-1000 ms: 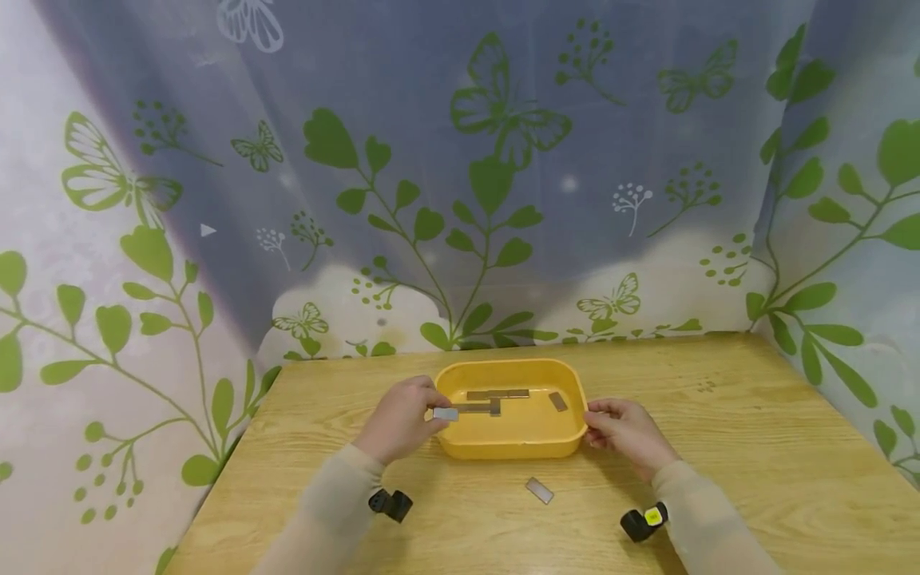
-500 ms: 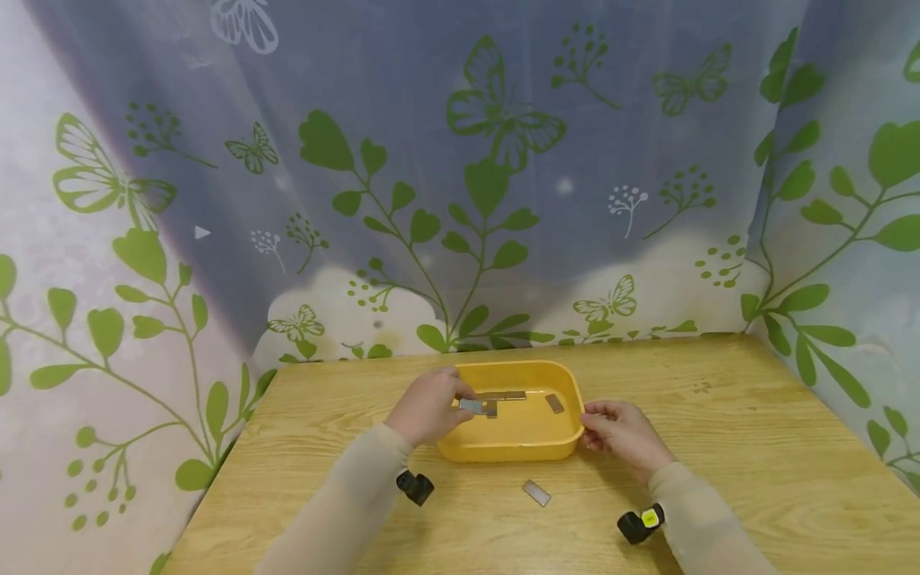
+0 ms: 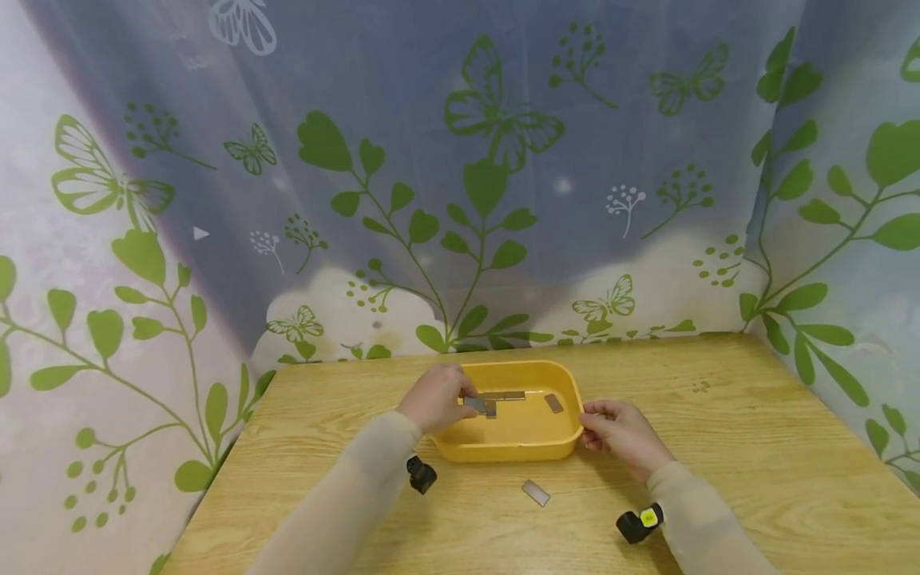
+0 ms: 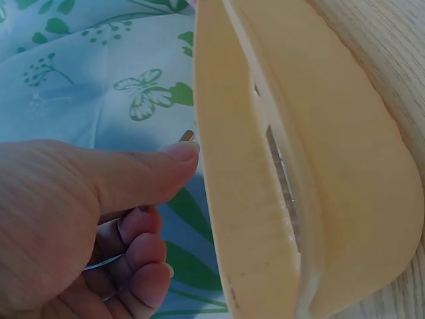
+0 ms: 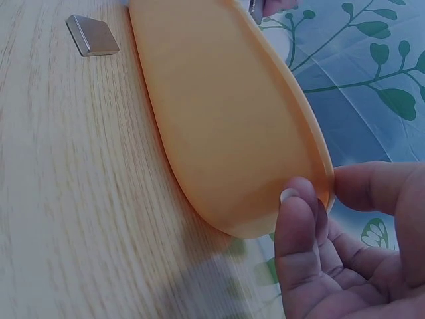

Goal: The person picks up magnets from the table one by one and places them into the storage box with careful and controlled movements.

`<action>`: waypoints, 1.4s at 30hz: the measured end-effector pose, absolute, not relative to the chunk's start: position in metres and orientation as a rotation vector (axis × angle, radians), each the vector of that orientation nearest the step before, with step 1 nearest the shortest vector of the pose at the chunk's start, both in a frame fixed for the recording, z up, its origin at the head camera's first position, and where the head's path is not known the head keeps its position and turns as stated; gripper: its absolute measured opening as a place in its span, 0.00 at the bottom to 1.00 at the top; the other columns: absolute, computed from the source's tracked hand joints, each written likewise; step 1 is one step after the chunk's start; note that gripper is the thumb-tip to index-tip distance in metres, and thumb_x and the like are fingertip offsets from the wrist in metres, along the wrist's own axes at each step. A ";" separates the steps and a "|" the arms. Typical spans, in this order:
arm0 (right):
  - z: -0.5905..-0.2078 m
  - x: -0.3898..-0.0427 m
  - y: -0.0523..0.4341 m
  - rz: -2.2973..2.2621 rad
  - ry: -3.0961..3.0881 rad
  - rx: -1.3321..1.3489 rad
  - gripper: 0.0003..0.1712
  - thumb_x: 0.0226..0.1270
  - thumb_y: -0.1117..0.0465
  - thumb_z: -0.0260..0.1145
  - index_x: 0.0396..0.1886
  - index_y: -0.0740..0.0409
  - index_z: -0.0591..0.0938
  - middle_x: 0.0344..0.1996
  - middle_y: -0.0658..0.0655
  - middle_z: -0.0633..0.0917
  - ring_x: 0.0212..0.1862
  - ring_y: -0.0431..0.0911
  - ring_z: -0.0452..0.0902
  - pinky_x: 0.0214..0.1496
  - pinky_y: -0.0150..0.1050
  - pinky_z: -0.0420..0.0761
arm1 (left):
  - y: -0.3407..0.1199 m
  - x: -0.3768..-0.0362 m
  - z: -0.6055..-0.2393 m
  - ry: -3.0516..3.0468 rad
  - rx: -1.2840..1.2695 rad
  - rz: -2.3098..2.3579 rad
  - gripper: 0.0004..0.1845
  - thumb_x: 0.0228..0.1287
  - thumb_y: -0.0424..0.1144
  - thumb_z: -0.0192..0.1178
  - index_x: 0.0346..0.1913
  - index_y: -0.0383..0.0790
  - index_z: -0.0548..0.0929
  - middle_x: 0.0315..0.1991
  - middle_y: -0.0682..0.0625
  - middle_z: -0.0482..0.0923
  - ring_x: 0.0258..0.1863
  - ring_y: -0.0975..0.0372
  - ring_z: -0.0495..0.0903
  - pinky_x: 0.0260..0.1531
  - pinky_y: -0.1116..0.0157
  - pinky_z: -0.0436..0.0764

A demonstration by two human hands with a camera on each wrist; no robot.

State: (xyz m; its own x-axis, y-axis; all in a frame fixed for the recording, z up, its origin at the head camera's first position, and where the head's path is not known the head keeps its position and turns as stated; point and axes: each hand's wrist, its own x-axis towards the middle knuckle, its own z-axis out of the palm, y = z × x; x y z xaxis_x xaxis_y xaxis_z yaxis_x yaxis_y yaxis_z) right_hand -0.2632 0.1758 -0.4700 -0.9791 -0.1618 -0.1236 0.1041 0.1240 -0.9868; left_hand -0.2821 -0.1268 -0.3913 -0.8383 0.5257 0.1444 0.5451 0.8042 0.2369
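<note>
A yellow plastic tray (image 3: pixel 513 450) sits on the wooden table (image 3: pixel 755 447). My left hand (image 3: pixel 461 398) reaches over its left rim and pinches a small grey metal plate (image 3: pixel 473 404) just above the tray floor. Beside it in the tray lie joined grey plates (image 3: pixel 505 395) and a single one (image 3: pixel 553 403). The left wrist view shows my thumb (image 4: pixel 133 173) beside the tray wall (image 4: pixel 332 199). My right hand (image 3: pixel 586 420) grips the tray's right rim, with thumb and index fingertip (image 5: pixel 297 199) at the tray's corner (image 5: pixel 226 126).
One loose grey plate (image 3: pixel 536 493) (image 5: pixel 91 34) lies on the table in front of the tray. Curtains printed with leaves and butterflies (image 3: pixel 489 184) close the table in at the back and both sides. Bare wood extends right of the tray.
My left hand has carried the grey plate from outside the tray's left rim to a spot over the plates inside. The right hand has stayed on the right rim.
</note>
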 end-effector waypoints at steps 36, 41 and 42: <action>-0.467 -0.262 0.176 -1.976 2.176 -0.047 0.22 0.72 0.64 0.58 0.57 0.77 0.70 0.38 0.62 0.80 0.34 0.45 0.78 0.35 0.35 0.81 | -0.087 -0.325 -0.387 -3.430 -0.785 -0.185 0.04 0.52 0.39 0.74 0.28 0.48 0.87 0.31 0.61 0.80 0.33 0.66 0.76 0.32 0.69 0.77; -0.467 -0.261 0.175 -1.973 2.179 -0.058 0.22 0.72 0.64 0.58 0.57 0.77 0.70 0.38 0.63 0.79 0.34 0.45 0.78 0.35 0.35 0.81 | -0.082 -0.326 -0.385 -3.497 -0.728 -0.155 0.05 0.53 0.39 0.73 0.30 0.48 0.86 0.32 0.60 0.77 0.35 0.65 0.74 0.34 0.68 0.77; -0.467 -0.261 0.175 -1.973 2.178 -0.058 0.22 0.72 0.64 0.58 0.57 0.77 0.70 0.39 0.63 0.79 0.34 0.45 0.79 0.35 0.35 0.81 | -0.081 -0.327 -0.386 -3.506 -0.718 -0.140 0.05 0.53 0.40 0.73 0.31 0.49 0.85 0.33 0.60 0.76 0.36 0.65 0.74 0.35 0.68 0.77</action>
State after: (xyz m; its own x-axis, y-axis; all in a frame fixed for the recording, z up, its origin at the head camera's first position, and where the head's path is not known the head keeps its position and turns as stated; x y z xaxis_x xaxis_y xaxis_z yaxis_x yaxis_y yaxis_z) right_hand -0.2613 0.1746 -0.4673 -0.9788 -0.1639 -0.1229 0.1061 0.1075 -0.9885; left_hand -0.3269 -0.0814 -0.3857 -0.8281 0.3905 -0.4022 0.3573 0.9205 0.1581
